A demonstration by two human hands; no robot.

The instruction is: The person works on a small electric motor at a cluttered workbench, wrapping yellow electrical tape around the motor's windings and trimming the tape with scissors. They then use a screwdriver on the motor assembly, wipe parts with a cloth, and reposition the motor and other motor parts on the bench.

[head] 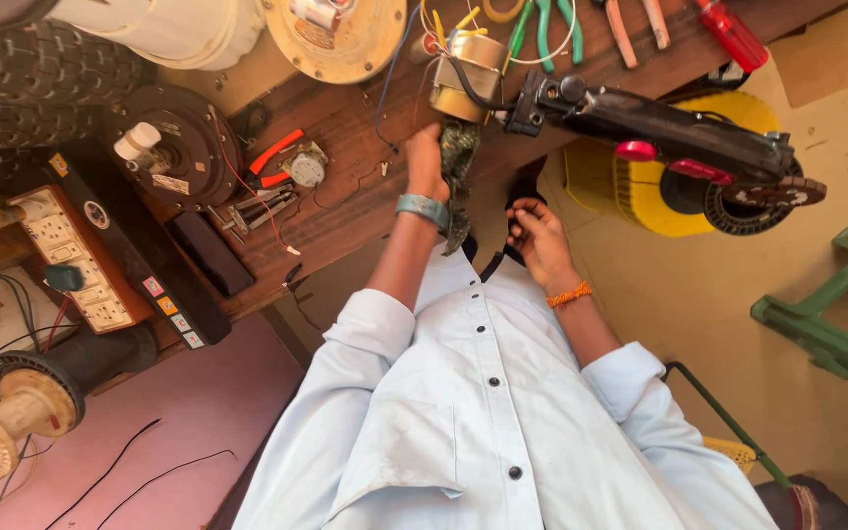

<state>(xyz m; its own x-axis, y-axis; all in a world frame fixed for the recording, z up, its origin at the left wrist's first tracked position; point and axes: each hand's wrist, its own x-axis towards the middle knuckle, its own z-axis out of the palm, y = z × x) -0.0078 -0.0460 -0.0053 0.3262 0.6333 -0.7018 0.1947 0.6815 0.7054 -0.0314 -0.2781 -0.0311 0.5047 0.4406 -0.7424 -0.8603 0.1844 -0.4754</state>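
Shirt [483, 412], lower centre: pale blue, dark buttons. Rag [459, 177], upper centre: dark, mottled green-black. Counter [345, 211]: reddish-brown wood. Spool [640, 186], right: yellow. Pliers [545, 25], top: green handles. Screwdriver [731, 34], top right: red. Chair [826, 314], right edge: green. Wristband [569, 293]: orange.

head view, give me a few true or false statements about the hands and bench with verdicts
1. The left hand holds a dark rag at the edge of the wooden bench. True.
2. The right hand grips the red screwdriver. False: it hangs free below the bench, and the screwdriver lies on top.
3. Green-handled pliers lie on the bench. True.
4. The left wrist is bare. False: it wears a metal bangle.
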